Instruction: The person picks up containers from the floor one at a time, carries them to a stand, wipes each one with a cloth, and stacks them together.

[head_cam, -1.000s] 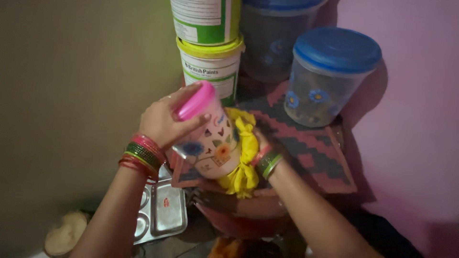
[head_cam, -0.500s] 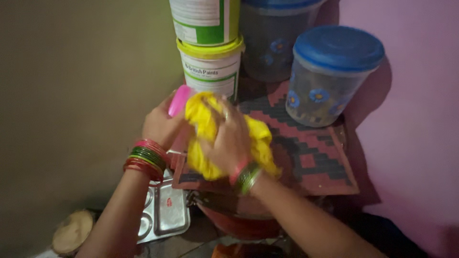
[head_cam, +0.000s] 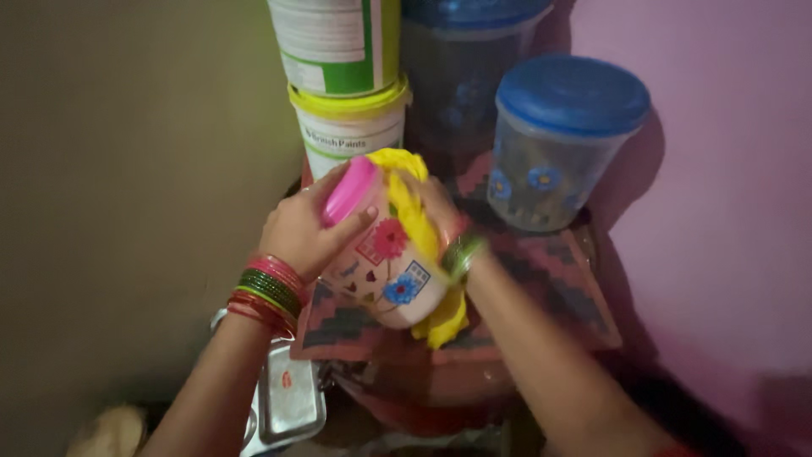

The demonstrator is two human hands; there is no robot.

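Two stacked buckets (head_cam: 347, 93) stand at the back, a blue-lidded tub (head_cam: 565, 144) to their right on a patterned mat (head_cam: 558, 296). A steel tray (head_cam: 292, 398) lies lower left. The tilted jar (head_cam: 385, 254), pink-lidded and flower-printed, is over the mat. Left hand (head_cam: 304, 233) clasps its lid end; right hand (head_cam: 440, 211) presses a yellow cloth (head_cam: 414, 211) against its side.
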